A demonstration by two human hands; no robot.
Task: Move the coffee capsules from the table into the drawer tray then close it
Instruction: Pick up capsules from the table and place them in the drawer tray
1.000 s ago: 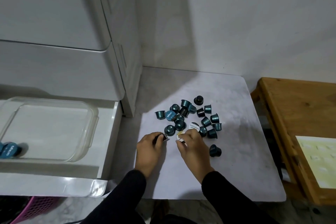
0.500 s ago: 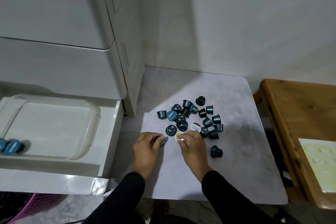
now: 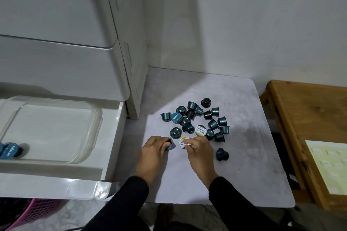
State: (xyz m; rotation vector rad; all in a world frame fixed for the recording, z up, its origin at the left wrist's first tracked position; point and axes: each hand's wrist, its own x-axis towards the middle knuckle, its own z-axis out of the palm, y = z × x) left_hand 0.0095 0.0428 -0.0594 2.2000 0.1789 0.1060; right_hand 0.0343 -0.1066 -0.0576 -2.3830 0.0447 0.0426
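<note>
Down at the fingertips, the left hand [image 3: 153, 149] curls round a dark blue capsule [image 3: 170, 146], and the right hand [image 3: 199, 149] pinches a white-lidded capsule [image 3: 183, 142], both low on the table [image 3: 253, 165]. Just beyond sits the heap of teal and black capsules [image 3: 197, 120], some tipped over. Both wrists lie low, sleeves black. Left of them, the clear tray [image 3: 93, 118] in the open drawer [image 3: 112, 148] holds two blue capsules [image 3: 9, 151].

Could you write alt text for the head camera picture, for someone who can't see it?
Two hands, the left hand and right hand, each pinch a small coffee capsule from a heap of dark teal capsules on a white table. Left stands an open white drawer holding a clear plastic tray.
</note>
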